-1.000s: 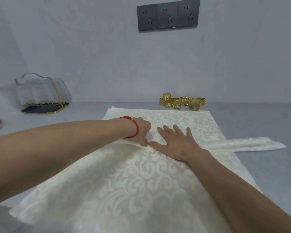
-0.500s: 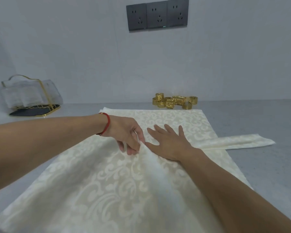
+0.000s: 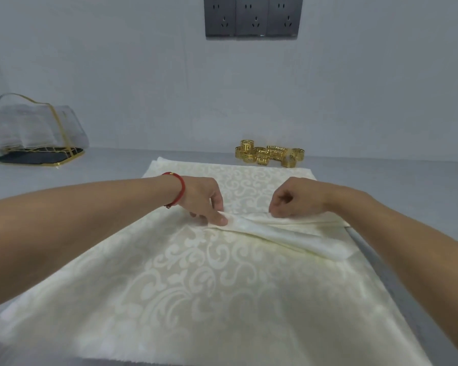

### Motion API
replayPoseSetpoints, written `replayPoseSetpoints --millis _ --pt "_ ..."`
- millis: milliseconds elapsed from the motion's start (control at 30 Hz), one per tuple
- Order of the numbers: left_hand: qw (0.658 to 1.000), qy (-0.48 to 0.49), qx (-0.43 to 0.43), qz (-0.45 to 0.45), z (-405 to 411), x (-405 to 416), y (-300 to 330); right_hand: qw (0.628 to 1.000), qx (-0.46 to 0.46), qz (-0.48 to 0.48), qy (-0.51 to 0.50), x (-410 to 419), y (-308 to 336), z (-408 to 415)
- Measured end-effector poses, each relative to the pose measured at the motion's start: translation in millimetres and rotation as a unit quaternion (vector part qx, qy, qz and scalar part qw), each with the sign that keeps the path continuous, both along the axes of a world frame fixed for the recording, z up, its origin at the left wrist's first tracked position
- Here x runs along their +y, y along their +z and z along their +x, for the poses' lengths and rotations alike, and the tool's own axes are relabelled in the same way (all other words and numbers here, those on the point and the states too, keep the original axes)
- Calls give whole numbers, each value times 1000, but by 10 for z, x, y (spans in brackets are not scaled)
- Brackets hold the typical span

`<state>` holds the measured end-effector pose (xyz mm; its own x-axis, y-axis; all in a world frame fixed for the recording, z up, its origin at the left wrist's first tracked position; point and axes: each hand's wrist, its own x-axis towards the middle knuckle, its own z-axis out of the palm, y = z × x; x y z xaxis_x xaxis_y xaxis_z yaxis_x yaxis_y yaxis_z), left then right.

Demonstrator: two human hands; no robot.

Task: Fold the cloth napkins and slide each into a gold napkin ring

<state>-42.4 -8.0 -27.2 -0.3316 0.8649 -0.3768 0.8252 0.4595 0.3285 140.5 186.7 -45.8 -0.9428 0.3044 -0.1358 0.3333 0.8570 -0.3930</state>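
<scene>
- Your grey counter point(image 3: 381, 180) runs back to a pale wall, and everything here sits on it.
- The cream napkin point(image 3: 196, 281) with its scroll pattern is spread flat across the middle of the counter, reaching from the near edge of the view almost to the pile of rings. A ridge of cloth is gathered up across its width between your two hands.
- The folded strip of cream cloth point(image 3: 296, 233) runs from that ridge out toward the right edge of the napkin and lies on top of it.
- The clear holder point(image 3: 35, 128) with gold trim and a dark base stands at the far left of the counter, against the wall and well apart from the napkin.
- The dark outlet panel point(image 3: 253, 17) is set into the wall above the far end of the napkin.
- Your left hand point(image 3: 204, 199) has its grip closed on the left end of the ridge, thumb and fingers pinching the cloth. A red bracelet point(image 3: 176, 188) circles that wrist.
- Your right hand point(image 3: 296, 199) has its fingers curled under, its grip pinching the right end of the same ridge.
- The gold napkin rings point(image 3: 270, 155) lie in a loose heap just beyond the napkin's far edge, right of centre, none of them on cloth.
</scene>
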Motion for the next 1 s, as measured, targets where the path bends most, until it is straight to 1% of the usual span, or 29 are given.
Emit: replayPoseSetpoints --millis 167,267,333,533,633,667,700,733,767,800,833,867,900,933,967,1000 --pt "999 15 -19 -34 -1 51 -33 997 -65 16 -26 10 34 -118" --pt "999 28 -29 -36 -9 62 -70 994 -104 21 -26 -1 67 -129" --pt "998 40 -28 -33 7 83 -90 991 -121 45 -39 -60 76 -134" --pt "998 53 30 -24 127 175 -84 963 -161 208 -54 -458 207 -190" --pt "997 56 45 -34 152 174 -71 928 -179 325 -25 -700 234 -277" --pt "997 59 48 -35 156 171 -61 918 -193 346 -19 -756 240 -298" --pt "996 61 49 -34 159 166 -55 916 -205 345 -20 -796 272 -315" --pt "996 64 46 -33 157 161 -56 921 -212 327 -25 -808 327 -323" --pt "996 66 43 -31 159 154 -52 932 -219 288 -36 -789 407 -318" --pt "996 68 40 -30 154 153 -57 948 -226 218 -53 -752 501 -305" --pt "997 69 36 -29 152 153 -61 963 -234 112 -74 -704 597 -284" --pt "997 70 34 -29 146 154 -62 966 -238 -14 -98 -654 682 -259" --pt "997 71 32 -29 138 152 -66 958 -237 -117 -112 -618 739 -222" --pt "997 72 30 -30 134 144 -68 951 -236 -172 -103 -588 767 -179" --pt "996 74 25 -31 127 140 -65 953 -231 -179 -83 -559 769 -149" --pt "997 75 18 -31 121 139 -69 961 -222 -157 -58 -529 728 -119"
